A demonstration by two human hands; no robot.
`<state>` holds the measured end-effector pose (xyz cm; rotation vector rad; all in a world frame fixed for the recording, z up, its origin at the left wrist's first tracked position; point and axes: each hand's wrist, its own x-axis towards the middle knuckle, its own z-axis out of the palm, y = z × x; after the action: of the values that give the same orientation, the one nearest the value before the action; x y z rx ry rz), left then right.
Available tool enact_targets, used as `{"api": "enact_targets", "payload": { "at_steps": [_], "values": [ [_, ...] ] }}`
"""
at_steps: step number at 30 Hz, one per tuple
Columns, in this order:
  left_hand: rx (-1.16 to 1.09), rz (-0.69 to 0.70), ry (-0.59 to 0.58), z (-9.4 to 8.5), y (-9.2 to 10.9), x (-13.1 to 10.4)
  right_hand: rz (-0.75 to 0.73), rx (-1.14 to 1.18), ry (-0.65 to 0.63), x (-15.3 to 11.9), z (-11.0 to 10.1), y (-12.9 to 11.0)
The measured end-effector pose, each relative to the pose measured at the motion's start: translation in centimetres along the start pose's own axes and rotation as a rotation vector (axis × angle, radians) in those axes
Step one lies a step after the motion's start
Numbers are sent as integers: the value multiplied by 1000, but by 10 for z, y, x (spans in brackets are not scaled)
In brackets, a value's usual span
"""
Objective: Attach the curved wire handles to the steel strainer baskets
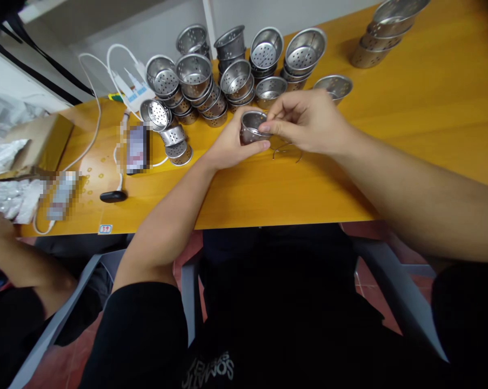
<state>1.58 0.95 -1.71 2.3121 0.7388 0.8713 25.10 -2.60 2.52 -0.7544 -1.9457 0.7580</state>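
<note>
A small perforated metal cup (pixel 252 129) is gripped by my left hand (pixel 232 141), fingers behind it and thumb along its lower front. Its open mouth tilts up toward me. My right hand (pixel 308 121) is closed in a pinch at the cup's right rim; whatever lies between its fingertips is too small to make out. Thin bent wires (pixel 286 151) rest on the yellow table (pixel 244 200) just below my right hand. Another metal cup (pixel 271 91) stands right behind my hands, and a separate one (pixel 333 86) is partly hidden by my right hand.
Several stacks of metal cups (pixel 194 75) line the back, with another stack (pixel 375 40) at the back right. On the left are a phone (pixel 137 149), a power strip (pixel 136 94) with white cables, a black object (pixel 113 196) and a cardboard box (pixel 49 143). Another person's arm (pixel 28 254) shows far left.
</note>
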Motion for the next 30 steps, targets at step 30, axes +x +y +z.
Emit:
{"api": "enact_targets", "payload": {
  "at_steps": [30],
  "values": [
    [40, 45, 86, 2, -18, 0, -207, -194, -200, -1, -11, 20]
  ]
}}
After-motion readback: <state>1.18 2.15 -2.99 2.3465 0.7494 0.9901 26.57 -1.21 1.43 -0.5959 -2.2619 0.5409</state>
